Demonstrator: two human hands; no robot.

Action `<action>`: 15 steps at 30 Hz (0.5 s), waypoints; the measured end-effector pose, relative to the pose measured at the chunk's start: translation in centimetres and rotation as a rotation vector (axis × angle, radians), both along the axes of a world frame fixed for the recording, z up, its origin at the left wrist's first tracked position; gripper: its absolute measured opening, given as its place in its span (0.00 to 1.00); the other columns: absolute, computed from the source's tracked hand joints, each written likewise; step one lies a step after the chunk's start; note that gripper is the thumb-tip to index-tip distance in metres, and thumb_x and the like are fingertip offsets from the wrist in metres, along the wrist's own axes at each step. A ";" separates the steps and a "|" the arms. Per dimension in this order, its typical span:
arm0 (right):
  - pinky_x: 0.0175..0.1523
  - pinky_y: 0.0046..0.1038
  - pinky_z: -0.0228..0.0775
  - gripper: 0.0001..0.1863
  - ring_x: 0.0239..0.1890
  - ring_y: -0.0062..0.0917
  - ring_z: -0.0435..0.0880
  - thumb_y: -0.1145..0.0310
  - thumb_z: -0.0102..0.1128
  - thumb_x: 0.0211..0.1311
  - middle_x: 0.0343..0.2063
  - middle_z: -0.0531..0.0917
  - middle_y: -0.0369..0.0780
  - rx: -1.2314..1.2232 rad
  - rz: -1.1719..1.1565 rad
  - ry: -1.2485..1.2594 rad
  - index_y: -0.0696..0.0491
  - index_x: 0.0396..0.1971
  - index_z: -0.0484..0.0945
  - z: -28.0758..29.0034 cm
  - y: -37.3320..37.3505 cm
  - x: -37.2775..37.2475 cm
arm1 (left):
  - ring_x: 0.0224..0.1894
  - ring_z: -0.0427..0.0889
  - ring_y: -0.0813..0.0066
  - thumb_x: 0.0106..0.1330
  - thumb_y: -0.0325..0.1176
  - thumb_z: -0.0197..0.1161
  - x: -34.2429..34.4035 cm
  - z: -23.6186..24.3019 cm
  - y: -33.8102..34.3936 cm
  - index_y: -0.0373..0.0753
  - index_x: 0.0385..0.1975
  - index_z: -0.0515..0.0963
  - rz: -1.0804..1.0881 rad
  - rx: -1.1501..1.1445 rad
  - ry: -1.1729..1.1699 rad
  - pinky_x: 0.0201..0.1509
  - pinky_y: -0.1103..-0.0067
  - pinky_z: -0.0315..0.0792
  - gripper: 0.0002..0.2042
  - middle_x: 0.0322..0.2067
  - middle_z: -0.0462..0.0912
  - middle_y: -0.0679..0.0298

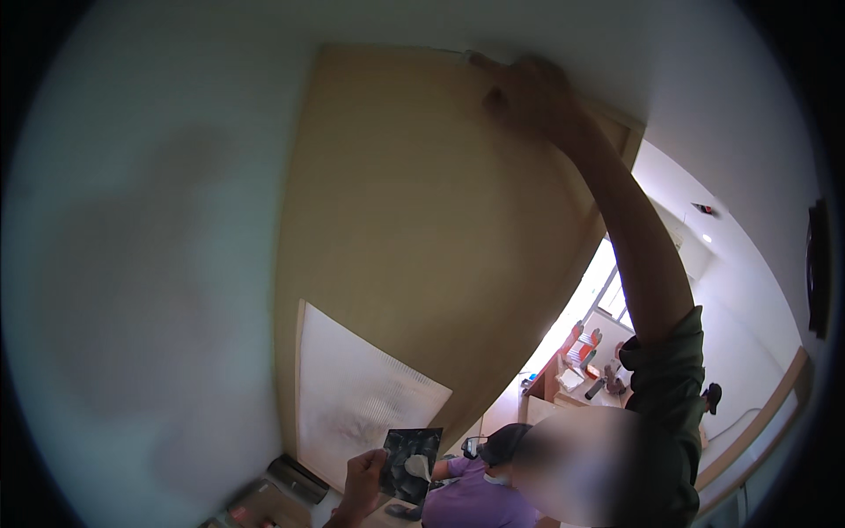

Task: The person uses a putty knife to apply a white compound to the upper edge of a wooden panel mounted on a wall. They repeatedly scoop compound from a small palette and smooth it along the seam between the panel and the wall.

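Note:
My right hand is raised against the upper edge of a light wooden panel, where it meets the white surface above. Its fingers are bent in and one finger stretches left along the edge. A small pale bit shows at that fingertip; what the hand holds, if anything, I cannot make out. Low in the view, my left hand grips the left side of a dark square sheet. On the sheet sits a smooth white patch that looks like paste.
A pale ribbed sheet lies against the panel's lower part. Below, a person in a purple shirt and dark cap is close by. Farther right are a cluttered table, another person in a dark cap and a wooden rail.

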State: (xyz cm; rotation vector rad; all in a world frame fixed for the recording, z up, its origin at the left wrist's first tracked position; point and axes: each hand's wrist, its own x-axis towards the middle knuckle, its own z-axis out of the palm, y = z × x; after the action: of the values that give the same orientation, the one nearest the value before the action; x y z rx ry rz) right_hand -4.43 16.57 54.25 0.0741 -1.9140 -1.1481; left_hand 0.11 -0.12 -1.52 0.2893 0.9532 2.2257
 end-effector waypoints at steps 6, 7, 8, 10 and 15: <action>0.49 0.42 0.72 0.29 0.41 0.41 0.81 0.61 0.54 0.54 0.33 0.83 0.47 0.025 -0.062 0.010 0.46 0.60 0.70 0.7 0.3 -3.6 | 0.25 0.78 0.82 0.72 0.31 0.52 0.2 -0.3 0.0 0.27 0.35 0.79 -0.006 0.022 -0.074 0.29 0.83 0.74 0.12 0.26 0.82 0.64; 0.49 0.43 0.72 0.28 0.41 0.40 0.81 0.61 0.54 0.54 0.33 0.83 0.46 0.007 -0.063 0.009 0.46 0.59 0.71 0.6 0.5 -3.7 | 0.25 0.78 0.82 0.72 0.31 0.52 0.3 -0.4 -0.1 0.26 0.35 0.79 0.003 0.010 -0.083 0.30 0.83 0.74 0.12 0.27 0.82 0.64; 0.49 0.43 0.72 0.27 0.42 0.39 0.82 0.61 0.54 0.54 0.33 0.83 0.45 -0.010 -0.065 0.007 0.45 0.57 0.72 0.7 0.6 -3.8 | 0.25 0.78 0.82 0.72 0.31 0.52 0.4 -0.4 -0.1 0.26 0.35 0.78 0.011 -0.001 -0.091 0.30 0.83 0.74 0.12 0.27 0.82 0.63; 0.49 0.43 0.71 0.25 0.42 0.38 0.82 0.61 0.53 0.55 0.32 0.83 0.44 -0.040 -0.086 0.004 0.45 0.56 0.73 0.5 0.2 -3.7 | 0.25 0.80 0.81 0.72 0.31 0.52 0.2 -0.8 -0.2 0.26 0.36 0.78 0.014 0.000 -0.105 0.30 0.83 0.75 0.12 0.27 0.82 0.62; 0.44 0.42 0.74 0.28 0.35 0.39 0.82 0.57 0.52 0.56 0.29 0.83 0.45 0.089 -0.170 0.063 0.43 0.60 0.70 0.9 1.2 -2.2 | 0.25 0.81 0.79 0.72 0.30 0.52 -0.2 -1.1 0.1 0.26 0.36 0.78 -0.005 0.050 -0.140 0.29 0.81 0.77 0.12 0.28 0.83 0.61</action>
State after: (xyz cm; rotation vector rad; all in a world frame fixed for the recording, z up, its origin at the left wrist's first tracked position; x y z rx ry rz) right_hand -6.60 17.81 55.10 -0.0773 -1.8415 -1.3334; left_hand -0.05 -0.03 -2.61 0.1559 0.8225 2.2352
